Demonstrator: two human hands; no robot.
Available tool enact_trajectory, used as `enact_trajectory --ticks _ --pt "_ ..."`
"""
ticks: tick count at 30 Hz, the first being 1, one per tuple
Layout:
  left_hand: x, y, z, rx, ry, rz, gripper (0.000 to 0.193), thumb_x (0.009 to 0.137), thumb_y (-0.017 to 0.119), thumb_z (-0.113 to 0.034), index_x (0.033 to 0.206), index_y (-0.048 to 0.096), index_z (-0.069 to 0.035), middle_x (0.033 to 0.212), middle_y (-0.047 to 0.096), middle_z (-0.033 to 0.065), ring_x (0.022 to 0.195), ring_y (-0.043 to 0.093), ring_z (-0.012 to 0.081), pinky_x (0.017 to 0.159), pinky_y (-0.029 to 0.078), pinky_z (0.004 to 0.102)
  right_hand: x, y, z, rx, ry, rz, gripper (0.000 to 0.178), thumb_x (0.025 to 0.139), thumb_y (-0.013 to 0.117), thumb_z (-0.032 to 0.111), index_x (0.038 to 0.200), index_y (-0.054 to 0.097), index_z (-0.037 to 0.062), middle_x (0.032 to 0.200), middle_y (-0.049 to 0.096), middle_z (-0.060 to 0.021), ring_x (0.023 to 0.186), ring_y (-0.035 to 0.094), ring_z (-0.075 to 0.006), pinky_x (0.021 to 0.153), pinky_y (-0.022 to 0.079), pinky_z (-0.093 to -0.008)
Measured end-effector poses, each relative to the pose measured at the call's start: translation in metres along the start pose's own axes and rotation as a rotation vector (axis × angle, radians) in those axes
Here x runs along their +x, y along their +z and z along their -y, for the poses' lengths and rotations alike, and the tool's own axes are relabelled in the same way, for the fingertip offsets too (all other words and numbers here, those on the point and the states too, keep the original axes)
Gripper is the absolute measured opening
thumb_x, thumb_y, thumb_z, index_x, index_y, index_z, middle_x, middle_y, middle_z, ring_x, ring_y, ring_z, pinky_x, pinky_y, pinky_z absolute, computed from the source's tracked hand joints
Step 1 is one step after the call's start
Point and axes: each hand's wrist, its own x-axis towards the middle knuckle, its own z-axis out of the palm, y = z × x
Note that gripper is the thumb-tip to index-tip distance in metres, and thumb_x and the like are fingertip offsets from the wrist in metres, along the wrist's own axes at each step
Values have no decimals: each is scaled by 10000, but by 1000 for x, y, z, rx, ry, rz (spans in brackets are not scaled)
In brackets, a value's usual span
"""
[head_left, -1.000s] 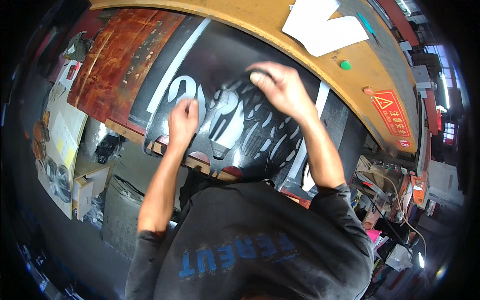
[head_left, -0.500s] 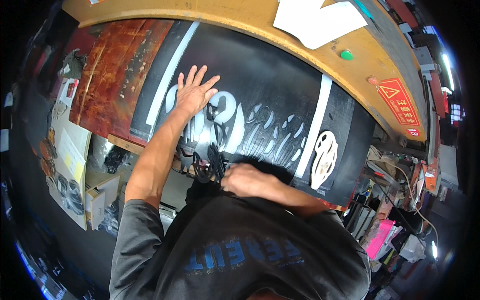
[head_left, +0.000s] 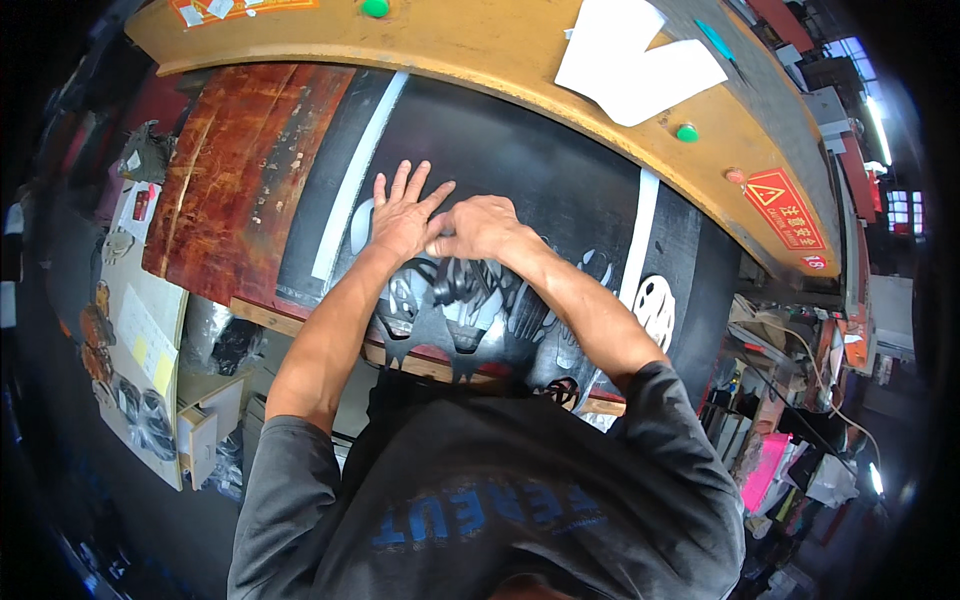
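Note:
My left hand (head_left: pixel 403 225) lies flat on the black sheet (head_left: pixel 490 140), its fingers spread. Close beside it, my right hand (head_left: pixel 482 228) is closed, thumb and fingers curled on a black cut sheet (head_left: pixel 430 330) full of openings. This cut piece lifts and bends toward me, with loose strips (head_left: pixel 462 283) hanging under the right hand; the exact pinch point is hidden. Pale cut-out shapes show through on the table beneath it. Further right, more narrow cut shapes (head_left: pixel 560 350) lie partly behind my right forearm.
A yellow machine beam (head_left: pixel 480 75) spans the far side, with white paper (head_left: pixel 640 65) and a green button (head_left: pixel 687 132) on it. An off-white plate with holes (head_left: pixel 655 308) rests at the right. White strips (head_left: pixel 360 175) run along the sheet's sides. A worn red-brown board (head_left: pixel 225 180) is at left.
My right hand has moved from near my body up and away, next to my left hand. The black cut piece is raised and bent over more widely. My left hand stays flat.

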Motion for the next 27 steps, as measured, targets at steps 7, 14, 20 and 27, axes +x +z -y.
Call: enact_trajectory --ticks 7,14,20,27 --pt "13 1 7 -50 38 -76 721 934 703 -550 1603 523 -349 1767 286 105 1650 148 411 1279 35 724 21 13 23 -357 -53 4 145 869 681 123 942 801 87 1009 805 -112 994 782 -312 861 624 -432" --pt "25 -4 3 7 4 24 1020 799 618 -915 1659 426 -401 1806 211 80 1671 66 402 1231 8 797 -28 81 44 -217 -238 -394 64 758 694 93 809 693 56 829 711 -151 707 740 -320 620 600 -450" --pt "28 -14 4 2 -1 85 1015 816 607 -910 1670 407 -398 1809 199 76 1672 65 399 1229 10 797 -61 78 75 -188 -151 -335 124 847 726 136 795 632 72 772 610 -97 649 678 -295 563 553 -426" --pt "28 -17 3 -2 2 81 1033 803 633 -895 1673 404 -387 1814 183 74 1675 48 390 1238 0 786 -77 93 71 -187 -184 -301 73 822 664 124 797 656 55 790 654 -117 717 726 -314 617 588 -446"
